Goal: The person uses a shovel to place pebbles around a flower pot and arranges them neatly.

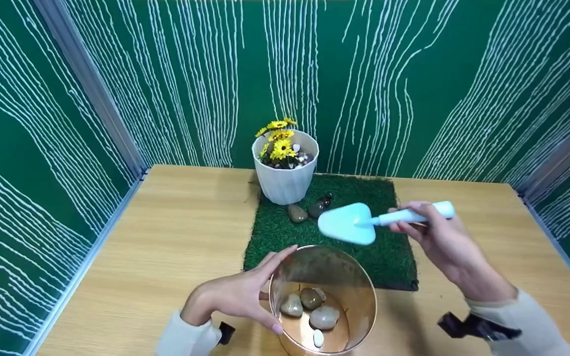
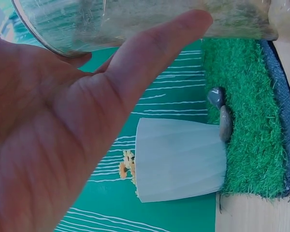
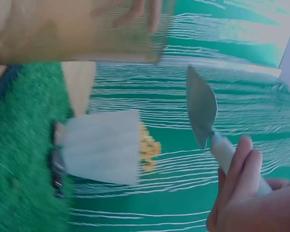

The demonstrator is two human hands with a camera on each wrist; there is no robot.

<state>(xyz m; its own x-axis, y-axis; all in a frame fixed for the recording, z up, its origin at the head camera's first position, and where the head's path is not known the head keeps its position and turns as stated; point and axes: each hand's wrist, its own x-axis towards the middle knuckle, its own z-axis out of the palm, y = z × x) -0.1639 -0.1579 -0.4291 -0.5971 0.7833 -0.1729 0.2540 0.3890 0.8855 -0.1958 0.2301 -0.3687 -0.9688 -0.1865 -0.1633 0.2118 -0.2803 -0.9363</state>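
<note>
My left hand (image 1: 245,289) grips a clear, amber-tinted glass vase (image 1: 366,316) near its rim, thumb on the near side and fingers on the far side. Inside the vase lie several smooth stones (image 1: 323,317) and a small white pebble (image 1: 318,338). Up to the right, my right hand (image 1: 436,235) holds a light-blue hand trowel (image 1: 347,223) by its handle. The blade points left, over the green turf mat (image 1: 384,267) and beyond the vase. Seen from the right wrist, the trowel (image 3: 201,106) is nearly edge-on, its handle in the curled fingers.
A white ribbed flower pot (image 1: 286,183) with yellow flowers (image 1: 281,147) and pebbles stands at the mat's back left corner. Dark stones (image 1: 297,213) lie at its foot. Green panels (image 1: 344,89) with white lines enclose the wooden table (image 1: 186,222).
</note>
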